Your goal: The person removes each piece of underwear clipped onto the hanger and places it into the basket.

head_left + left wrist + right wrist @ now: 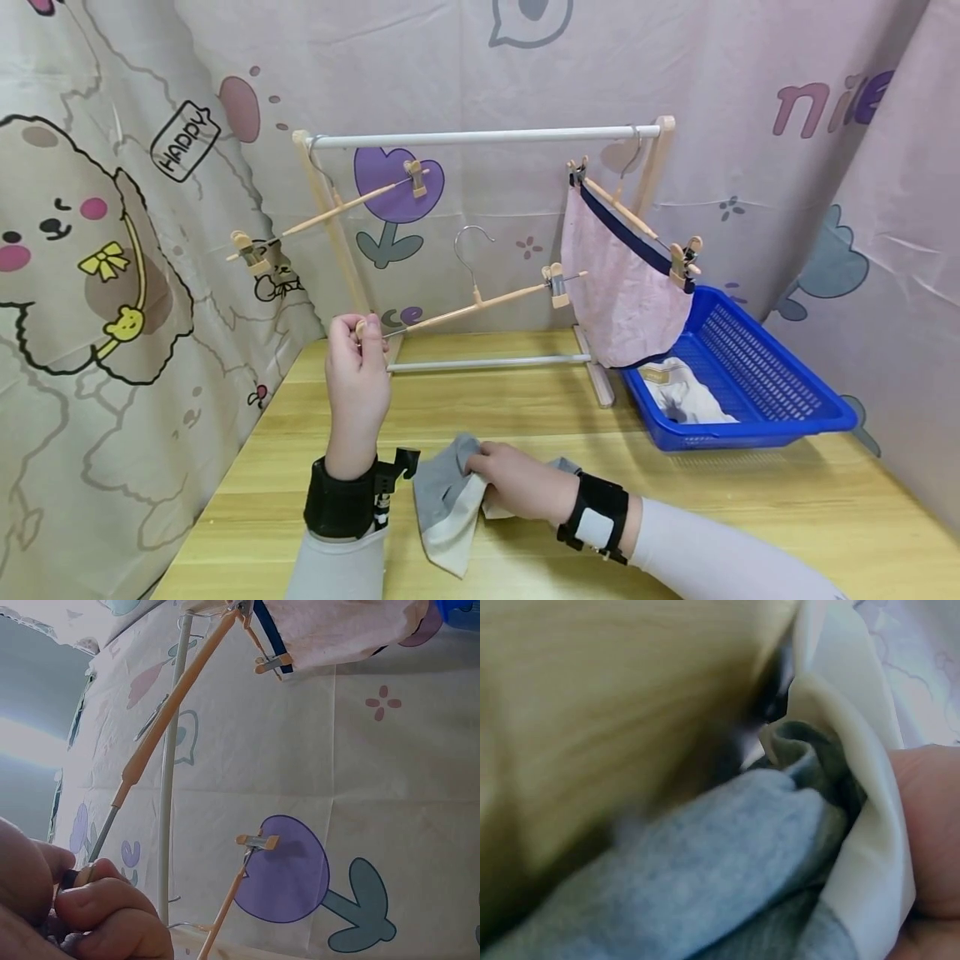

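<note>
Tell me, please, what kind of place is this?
Probably a small staged laundry corner, not a real laundry room: a tabletop drying rack with clip hangers stands on a wooden table, a blue basket holds clothes, and cartoon-printed cloth is hung all around as a backdrop.

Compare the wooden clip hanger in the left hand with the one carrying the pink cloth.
The wooden clip hanger in the left hand is off the rail and bare; the wooden clip hanger with the pink cloth hangs from the white rail, loaded. Both are tilted.
</note>
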Demonstrator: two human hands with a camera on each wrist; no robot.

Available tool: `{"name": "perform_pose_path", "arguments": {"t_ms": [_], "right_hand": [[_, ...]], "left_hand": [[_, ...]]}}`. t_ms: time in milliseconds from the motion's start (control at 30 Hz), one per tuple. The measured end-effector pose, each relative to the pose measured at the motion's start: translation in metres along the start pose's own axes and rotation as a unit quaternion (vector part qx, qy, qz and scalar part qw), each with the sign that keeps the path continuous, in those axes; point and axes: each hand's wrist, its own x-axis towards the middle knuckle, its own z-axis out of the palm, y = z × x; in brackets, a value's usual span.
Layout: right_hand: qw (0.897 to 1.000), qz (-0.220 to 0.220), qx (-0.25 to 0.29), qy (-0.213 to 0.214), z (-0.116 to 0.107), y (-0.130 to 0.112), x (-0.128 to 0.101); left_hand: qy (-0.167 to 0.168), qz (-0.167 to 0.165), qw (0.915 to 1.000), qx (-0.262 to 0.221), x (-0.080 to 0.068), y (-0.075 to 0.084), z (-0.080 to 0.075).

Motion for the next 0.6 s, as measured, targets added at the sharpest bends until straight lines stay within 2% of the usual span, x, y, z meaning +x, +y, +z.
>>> {"name": "perform_pose_path", "arguments": {"t_ms": [167,367,600], "right_hand": [[0.999,0.003,0.029,0.038,-0.015,0.002,-0.006],[0.993,0.018,0.044,0.104,-0.035,0.009,-0.013],[0.982,0.036,0.023,0.182,-0.057,0.015,-0.023]], "left_hand": [[0.013,0.008,0.9999,0.0,0.0,0.0,0.002],[0.013,0.009,0.9999,-0.005,-0.001,0.001,0.005],[0.018,0.001,0.9998,-0.01,-0.002,0.001,0.005]]}}
